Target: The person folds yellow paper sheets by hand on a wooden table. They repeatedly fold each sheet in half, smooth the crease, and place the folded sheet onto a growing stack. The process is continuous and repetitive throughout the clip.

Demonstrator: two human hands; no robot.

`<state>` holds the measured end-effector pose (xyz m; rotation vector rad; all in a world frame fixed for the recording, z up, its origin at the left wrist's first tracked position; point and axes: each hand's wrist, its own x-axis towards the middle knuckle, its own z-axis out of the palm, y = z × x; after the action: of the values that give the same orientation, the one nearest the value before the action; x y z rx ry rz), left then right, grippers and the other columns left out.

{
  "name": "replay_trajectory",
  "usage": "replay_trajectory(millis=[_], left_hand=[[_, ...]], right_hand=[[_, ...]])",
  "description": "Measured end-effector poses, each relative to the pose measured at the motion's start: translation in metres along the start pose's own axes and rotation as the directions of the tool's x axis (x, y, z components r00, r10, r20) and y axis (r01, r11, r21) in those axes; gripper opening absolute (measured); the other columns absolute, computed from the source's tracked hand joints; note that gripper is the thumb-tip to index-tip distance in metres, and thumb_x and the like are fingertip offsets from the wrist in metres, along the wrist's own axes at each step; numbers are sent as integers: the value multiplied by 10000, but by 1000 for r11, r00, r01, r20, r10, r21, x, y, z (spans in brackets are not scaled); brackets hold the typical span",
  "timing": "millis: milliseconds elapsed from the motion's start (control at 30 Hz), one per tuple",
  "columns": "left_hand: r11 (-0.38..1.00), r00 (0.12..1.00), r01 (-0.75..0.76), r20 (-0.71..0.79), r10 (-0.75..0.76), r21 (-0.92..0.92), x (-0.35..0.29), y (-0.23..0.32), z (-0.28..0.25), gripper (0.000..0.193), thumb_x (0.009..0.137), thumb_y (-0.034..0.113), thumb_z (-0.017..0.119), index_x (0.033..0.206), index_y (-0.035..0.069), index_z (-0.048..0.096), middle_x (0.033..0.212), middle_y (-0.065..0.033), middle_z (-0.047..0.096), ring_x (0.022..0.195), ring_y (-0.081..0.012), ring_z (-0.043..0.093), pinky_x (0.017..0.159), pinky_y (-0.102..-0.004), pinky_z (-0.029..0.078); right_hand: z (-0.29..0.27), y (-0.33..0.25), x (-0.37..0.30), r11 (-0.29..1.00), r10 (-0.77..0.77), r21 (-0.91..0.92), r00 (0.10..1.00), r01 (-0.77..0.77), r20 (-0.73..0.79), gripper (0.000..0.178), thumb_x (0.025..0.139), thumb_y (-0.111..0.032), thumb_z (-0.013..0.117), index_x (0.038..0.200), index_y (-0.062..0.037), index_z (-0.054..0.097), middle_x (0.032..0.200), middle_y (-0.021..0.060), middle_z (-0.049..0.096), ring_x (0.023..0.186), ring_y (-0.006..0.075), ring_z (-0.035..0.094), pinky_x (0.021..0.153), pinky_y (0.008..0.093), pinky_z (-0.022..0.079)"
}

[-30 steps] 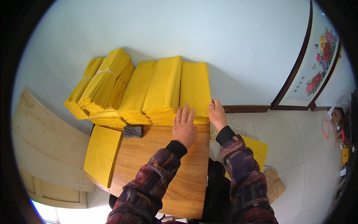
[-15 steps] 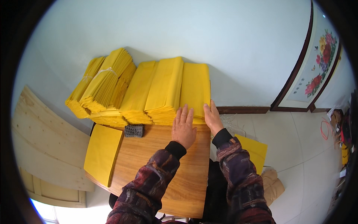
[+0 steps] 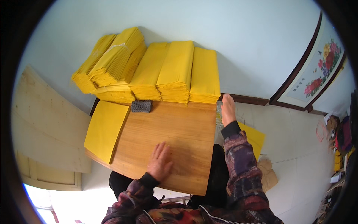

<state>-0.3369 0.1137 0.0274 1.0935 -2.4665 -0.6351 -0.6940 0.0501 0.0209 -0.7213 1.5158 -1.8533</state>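
Observation:
My left hand [image 3: 159, 162] lies low over the bare wooden tabletop [image 3: 179, 130], fingers stretched out and nothing in them. My right hand [image 3: 228, 108] is held upright just past the table's right edge, beside the front corner of the rightmost stack of folded yellow paper [image 3: 204, 74]; it looks flat and holds nothing visible. Two more yellow stacks [image 3: 175, 67] stand left of that one. Bundles of yellow paper tied with a pale band [image 3: 118, 48] are piled at the far left. A thin yellow paper pile [image 3: 106, 130] lies at the table's left edge.
A dark grey knitted piece [image 3: 141, 106] rests in front of the stacks. Wooden boards [image 3: 48, 123] lean at the left. On the floor to the right are a yellow sheet [image 3: 254, 138] and a brown paper-like item [image 3: 267, 174]. A framed flower picture [image 3: 320, 71] stands against the wall.
My left hand has drawn back from the stacks toward me, over the tabletop. My right hand has come away from the rightmost stack's side, slightly to the right. The view has shifted.

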Motion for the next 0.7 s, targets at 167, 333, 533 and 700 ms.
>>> replay_trajectory(millis=[167, 333, 533, 700], left_hand=[[969, 968, 241, -90, -235, 61, -77, -44, -29, 660, 753, 117, 709, 1365, 46, 472, 1448, -197, 421, 1356, -405, 362, 1117, -455, 334], [960, 936, 277, -219, -277, -30, -106, -65, -46, 539, 766, 120, 686, 1280, 31, 549, 1392, -165, 490, 1317, -364, 425, 1090, -454, 360], [975, 896, 221, -398, -197, 15, -131, -95, -50, 413, 753, 132, 680, 1151, 44, 612, 1284, -124, 573, 1249, -340, 489, 1037, -448, 396], [988, 832, 152, -538, -138, -18, -151, -116, -43, 366, 734, 109, 704, 1089, 56, 629, 1248, -120, 592, 1224, -337, 514, 1030, -471, 401]], right_hand=[[20, 16, -75, 992, 24, -126, 999, -29, -40, 131, 968, -143, 550, 1026, -27, 575, 947, 1, 578, 872, 107, 536, 817, 249, 438], [80, 49, -158, 968, -85, -194, 939, 156, 333, 155, 928, -128, 605, 1042, -25, 590, 959, 74, 644, 931, 157, 613, 813, 302, 485], [127, 57, -225, 859, -90, -386, 841, 336, 533, 195, 891, -126, 600, 1054, -18, 603, 922, 114, 656, 827, 205, 627, 726, 323, 496], [145, 59, -245, 802, -58, -446, 795, 398, 604, 118, 893, -83, 599, 989, -21, 628, 804, 40, 622, 707, 119, 560, 657, 274, 481]])
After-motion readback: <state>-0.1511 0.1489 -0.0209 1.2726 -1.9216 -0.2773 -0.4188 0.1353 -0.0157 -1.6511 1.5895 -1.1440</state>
